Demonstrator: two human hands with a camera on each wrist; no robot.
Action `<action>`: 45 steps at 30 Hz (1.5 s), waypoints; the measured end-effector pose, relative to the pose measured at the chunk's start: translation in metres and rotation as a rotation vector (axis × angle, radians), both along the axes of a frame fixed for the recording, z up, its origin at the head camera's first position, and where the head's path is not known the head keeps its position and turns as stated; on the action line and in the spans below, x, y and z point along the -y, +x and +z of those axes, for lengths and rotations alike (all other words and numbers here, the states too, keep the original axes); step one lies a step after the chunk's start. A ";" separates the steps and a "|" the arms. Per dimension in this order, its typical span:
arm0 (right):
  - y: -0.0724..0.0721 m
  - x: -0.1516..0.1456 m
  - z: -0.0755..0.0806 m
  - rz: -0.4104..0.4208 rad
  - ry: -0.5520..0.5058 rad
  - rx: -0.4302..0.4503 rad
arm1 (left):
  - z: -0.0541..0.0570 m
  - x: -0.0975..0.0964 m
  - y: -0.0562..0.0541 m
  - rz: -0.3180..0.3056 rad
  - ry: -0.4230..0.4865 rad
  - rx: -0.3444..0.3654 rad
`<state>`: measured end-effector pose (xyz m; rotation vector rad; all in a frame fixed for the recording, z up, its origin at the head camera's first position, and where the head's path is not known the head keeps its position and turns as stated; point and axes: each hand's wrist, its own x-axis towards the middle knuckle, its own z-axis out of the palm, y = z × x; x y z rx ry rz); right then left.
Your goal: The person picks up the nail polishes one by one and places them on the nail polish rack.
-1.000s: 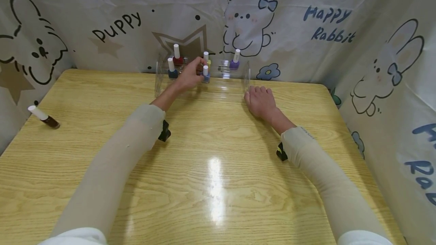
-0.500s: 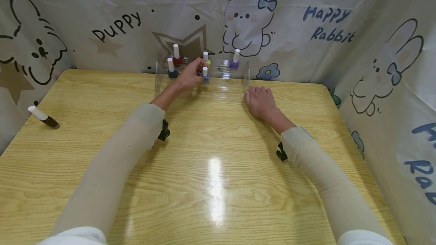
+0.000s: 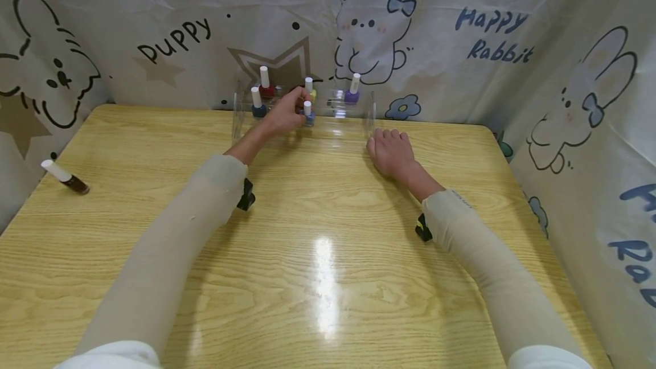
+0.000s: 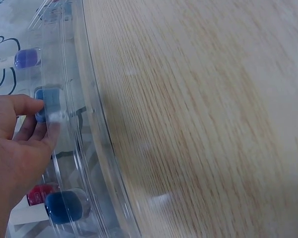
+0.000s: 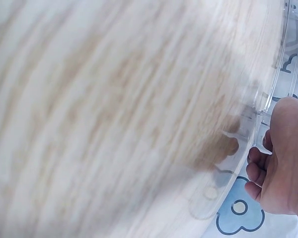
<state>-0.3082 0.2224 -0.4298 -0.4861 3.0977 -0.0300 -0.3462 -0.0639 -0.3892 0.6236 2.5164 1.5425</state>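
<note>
A clear tiered rack (image 3: 337,136) of nail polish stands at the back of the table. With thumb and fingers, my left hand (image 3: 283,115) pinches a blue nail polish bottle (image 3: 309,119) with a white cap at the lower front tier. In the left wrist view the thumb lies against that blue bottle (image 4: 51,101), partly behind the clear front strip. At the rack's right end, my right hand (image 3: 392,154) has its fingers curled and its thumb at the corner. The right wrist view shows this hand (image 5: 283,158) gripping the rack's end.
Also in the rack are red (image 3: 267,90), dark teal (image 3: 259,110), yellow (image 3: 313,95) and purple (image 3: 351,97) bottles. A dark brown bottle (image 3: 76,184) lies on its side on the wooden table (image 3: 287,278) at the left. A printed cloth (image 3: 435,44) hangs behind.
The blue bottle's cap has come down very slightly in the left hand's grip. Both hands otherwise keep their places.
</note>
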 end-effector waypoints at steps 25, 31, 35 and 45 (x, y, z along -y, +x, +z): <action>0.001 0.001 0.002 0.002 -0.008 0.002 | -0.003 0.011 0.003 0.071 0.085 0.030; 0.002 0.001 0.002 -0.001 -0.013 0.022 | -0.003 0.020 0.006 0.071 0.075 0.017; 0.002 0.001 0.002 -0.001 -0.009 0.034 | -0.001 0.026 0.012 0.044 0.079 0.026; 0.001 0.001 0.001 0.005 -0.013 -0.001 | 0.013 0.060 0.035 0.029 0.077 -0.009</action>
